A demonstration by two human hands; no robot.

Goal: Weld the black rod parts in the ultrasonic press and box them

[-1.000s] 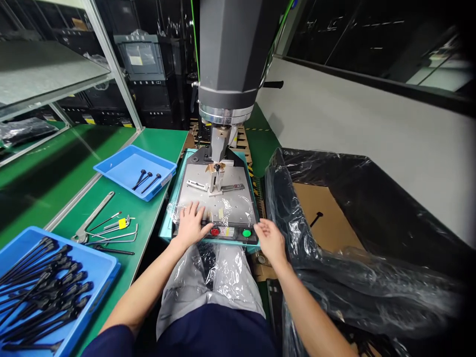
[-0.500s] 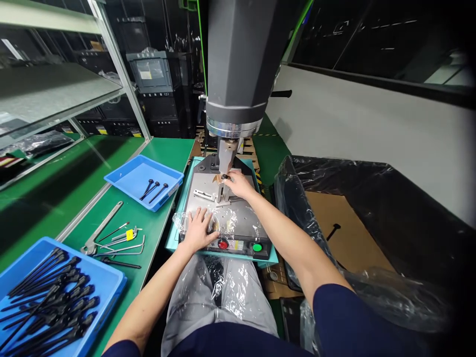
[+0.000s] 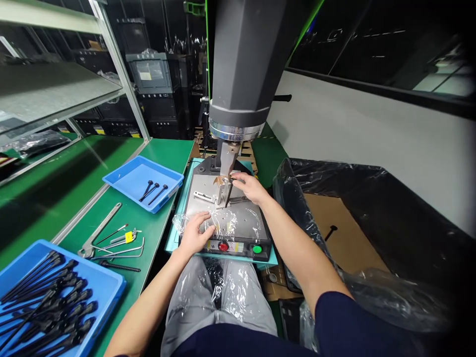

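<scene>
Right hand (image 3: 250, 187): the head of a black headed rod (image 3: 228, 194) is pinched between thumb and fingers.
Left hand (image 3: 195, 235): fingers are loosely spread above the film-covered base plate (image 3: 201, 204); no object is seen to be gripped.
Rod position: the shank is directed downward, slightly tilted, at the right side of the metal fixture (image 3: 222, 193), beneath the machine horn (image 3: 226, 156). Whether the fixture is touched cannot be told.
Controls: neither the red button (image 3: 223, 246) nor the green button (image 3: 257, 249) is pressed.
Near tray (image 3: 118, 277): a large batch of similar rods is held on the desk (image 3: 163, 148).
Far tray (image 3: 126, 174): three rods are held.
Lined bin (image 3: 394, 213): one rod is laid on cardboard (image 3: 347, 223).
Progress: one rod is judged to be in hand at the fixture; most appear to be left in the near tray. Which rods are finished cannot be told.
</scene>
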